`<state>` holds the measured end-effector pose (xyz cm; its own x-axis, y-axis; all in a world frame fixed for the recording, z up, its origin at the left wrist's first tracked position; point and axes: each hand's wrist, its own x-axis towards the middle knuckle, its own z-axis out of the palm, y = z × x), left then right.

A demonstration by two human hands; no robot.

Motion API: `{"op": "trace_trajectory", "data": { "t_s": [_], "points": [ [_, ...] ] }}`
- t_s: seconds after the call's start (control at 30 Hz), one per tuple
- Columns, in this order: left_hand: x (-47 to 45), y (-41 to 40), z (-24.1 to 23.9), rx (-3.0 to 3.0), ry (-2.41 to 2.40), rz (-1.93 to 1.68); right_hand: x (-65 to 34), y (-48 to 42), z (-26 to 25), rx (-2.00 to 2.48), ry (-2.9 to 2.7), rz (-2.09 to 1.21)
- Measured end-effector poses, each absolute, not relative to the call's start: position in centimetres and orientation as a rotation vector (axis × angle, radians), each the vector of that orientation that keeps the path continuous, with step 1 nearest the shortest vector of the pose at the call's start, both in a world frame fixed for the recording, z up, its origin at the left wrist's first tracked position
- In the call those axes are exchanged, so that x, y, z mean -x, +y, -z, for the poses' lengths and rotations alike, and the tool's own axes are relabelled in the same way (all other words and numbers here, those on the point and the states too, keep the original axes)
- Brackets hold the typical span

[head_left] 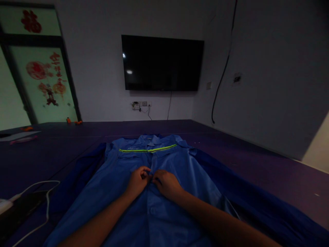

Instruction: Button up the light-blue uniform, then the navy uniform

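A blue work shirt point(177, 212) with a collar and a yellow-green chest stripe lies spread out, front side up, its darker blue sleeves reaching out to both sides. My left hand point(137, 180) pinches the left side of its front placket, around mid-chest. Close beside it, the fingers of my right hand point(167, 181) are closed on the placket's other edge. The fingertips nearly meet, and whatever small part of the fabric or button lies between them is hidden. Lower on the placket, a button point(152, 210) shows.
The shirt rests on a purple floor point(239, 154). At the left, a white cable point(47, 202) runs by a dark flat object point(25, 209). Small orange things point(78, 122) sit near the door point(46, 75). A television point(163, 63) hangs on the far wall.
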<state>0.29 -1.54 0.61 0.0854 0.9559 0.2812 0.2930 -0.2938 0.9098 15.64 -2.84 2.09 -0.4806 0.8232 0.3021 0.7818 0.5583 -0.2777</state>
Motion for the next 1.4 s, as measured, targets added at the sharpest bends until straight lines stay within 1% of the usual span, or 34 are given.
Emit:
{"op": "trace_trajectory", "data": {
  "t_s": [0.3,0.8,1.2,1.4],
  "points": [
    [-0.45,-2.05,-0.84,-1.818,1.345,-1.176,-15.56,-3.06,-2.41,1.308,-2.390,-0.147],
    [-0.25,-1.79,-0.82,-1.774,1.248,-1.189,-15.76,-2.94,-2.15,1.267,-2.354,-0.194],
    [-0.35,-1.88,-0.77,-1.779,1.215,-1.210,-15.63,-3.08,-2.47,1.331,-2.344,-0.221],
    [-0.41,-1.77,-0.79,-1.840,1.267,-1.154,-15.58,-2.97,-2.41,1.343,-2.356,-0.204]
  ]
}}
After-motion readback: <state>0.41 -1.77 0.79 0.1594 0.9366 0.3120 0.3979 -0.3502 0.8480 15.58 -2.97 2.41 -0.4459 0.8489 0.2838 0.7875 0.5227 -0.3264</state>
